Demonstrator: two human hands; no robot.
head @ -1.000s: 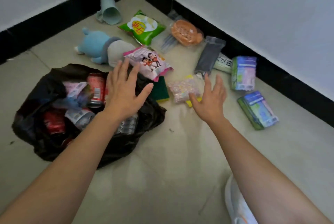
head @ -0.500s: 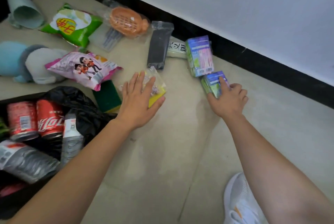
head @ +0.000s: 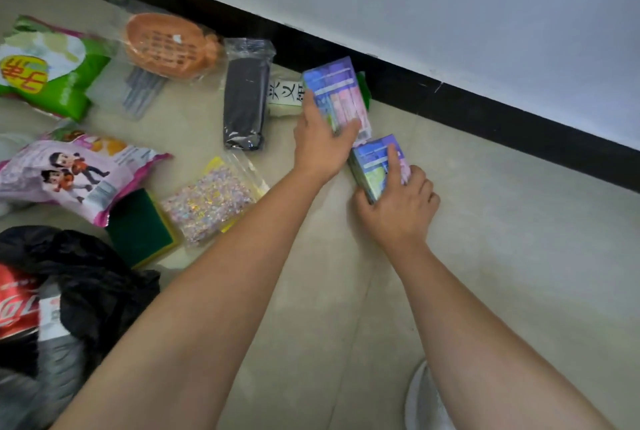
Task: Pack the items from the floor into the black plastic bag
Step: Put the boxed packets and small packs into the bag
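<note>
Two blue-and-pink packs lie on the tiled floor near the wall. My left hand point(head: 320, 145) grips the farther pack point(head: 341, 93), thumb on its face. My right hand point(head: 398, 207) grips the nearer pack point(head: 375, 166), index finger laid along its top. The black plastic bag point(head: 86, 277) sits at the lower left, open, with a red cola can point(head: 15, 305) and a grey bottle point(head: 52, 370) inside.
On the floor lie a glitter pouch point(head: 207, 204), a green sponge point(head: 138, 232), a pink snack bag point(head: 69, 176), a green snack bag point(head: 45, 72), an orange packaged item point(head: 166, 45), a black sleeve pack point(head: 246, 100) and a white labelled pack point(head: 285, 97). The black skirting point(head: 485, 107) runs behind. A white shoe point(head: 422, 398) is at the bottom.
My left hand left the glitter pouch and moved right to grip the farther blue pack. My right hand stays on the nearer pack. The view shifted right, so the bag sits further left.
</note>
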